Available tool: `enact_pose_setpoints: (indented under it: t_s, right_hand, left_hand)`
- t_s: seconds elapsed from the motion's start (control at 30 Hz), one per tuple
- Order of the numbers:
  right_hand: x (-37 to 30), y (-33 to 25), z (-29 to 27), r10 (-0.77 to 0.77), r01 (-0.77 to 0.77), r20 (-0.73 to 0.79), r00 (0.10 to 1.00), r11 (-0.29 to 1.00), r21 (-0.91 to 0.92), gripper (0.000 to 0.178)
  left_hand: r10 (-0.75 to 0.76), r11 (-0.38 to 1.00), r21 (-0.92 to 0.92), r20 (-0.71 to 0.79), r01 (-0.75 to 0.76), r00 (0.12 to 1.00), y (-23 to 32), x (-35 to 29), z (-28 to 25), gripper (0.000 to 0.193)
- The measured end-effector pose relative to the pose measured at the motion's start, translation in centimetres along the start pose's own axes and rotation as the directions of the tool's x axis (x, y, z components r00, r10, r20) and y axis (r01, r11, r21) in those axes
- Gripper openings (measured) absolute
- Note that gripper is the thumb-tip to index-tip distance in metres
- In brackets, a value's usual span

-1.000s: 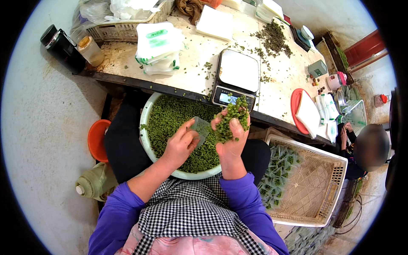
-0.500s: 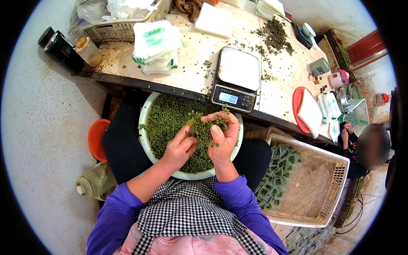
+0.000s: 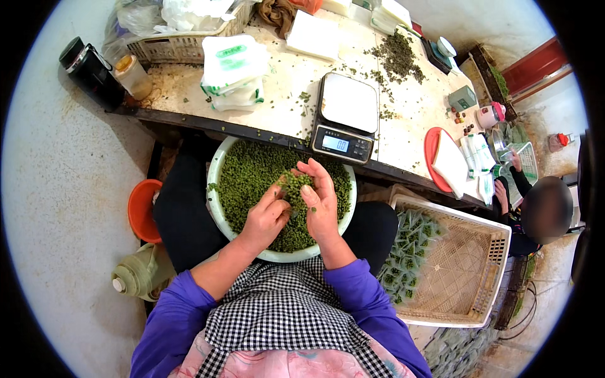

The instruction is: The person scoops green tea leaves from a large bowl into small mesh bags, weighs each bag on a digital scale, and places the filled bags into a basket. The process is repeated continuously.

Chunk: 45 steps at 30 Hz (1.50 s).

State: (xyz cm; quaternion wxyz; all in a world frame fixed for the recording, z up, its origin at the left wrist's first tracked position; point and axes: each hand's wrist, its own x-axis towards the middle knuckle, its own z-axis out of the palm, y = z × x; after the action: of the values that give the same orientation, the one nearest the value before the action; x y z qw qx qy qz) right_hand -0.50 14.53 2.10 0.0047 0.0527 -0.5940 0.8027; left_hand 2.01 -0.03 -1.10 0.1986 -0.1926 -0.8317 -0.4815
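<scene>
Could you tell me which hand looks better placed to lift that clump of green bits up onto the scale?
Probably the right hand. It cups the clump of green bits from the side nearer the scale, which sits just beyond the white basin. The left hand is lower and farther from it.

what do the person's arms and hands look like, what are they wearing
Both hands, left hand and right hand, are bare: no gloves, and no rings or watch that can be made out. Purple long sleeves are pushed up to about the elbows, leaving the forearms uncovered. A black-and-white checked apron covers the front.
</scene>
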Motion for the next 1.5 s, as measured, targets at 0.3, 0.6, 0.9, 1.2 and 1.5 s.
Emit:
enact_pose_setpoints:
  t_s: [0.3,0.6,0.9,1.2,1.5]
  right_hand:
    - [-0.4,-0.6,0.5,-0.38,0.441,0.236,0.895,0.666,-0.602,0.035]
    - [0.8,-4.4,0.0,0.239,0.09,0.162,0.957,0.285,-0.954,0.035]
    - [2.2,-5.5,-0.5,0.369,0.115,0.154,0.917,0.126,-0.985,0.037]
    - [-2.3,-3.3,-3.2,0.54,-0.563,-0.158,0.827,0.792,-0.235,0.031]
    - [-2.1,-4.3,-0.4,0.033,0.088,0.122,0.992,0.514,-0.853,0.032]
  left_hand:
    - [0.019,1.0,-0.008,-0.02,-0.019,1.0,0.2,0.3,-0.6,0.024]
    - [0.054,0.997,0.044,0.104,-0.059,0.993,0.3,-0.7,-0.7,0.017]
    - [0.071,0.992,0.107,0.03,-0.074,0.997,0.7,-0.2,-0.3,0.014]
    - [0.068,0.994,0.08,0.033,-0.071,0.997,0.7,-0.3,-0.9,0.016]
    - [0.1,0.989,0.099,0.076,-0.107,0.992,1.7,-0.6,-1.1,0.014]
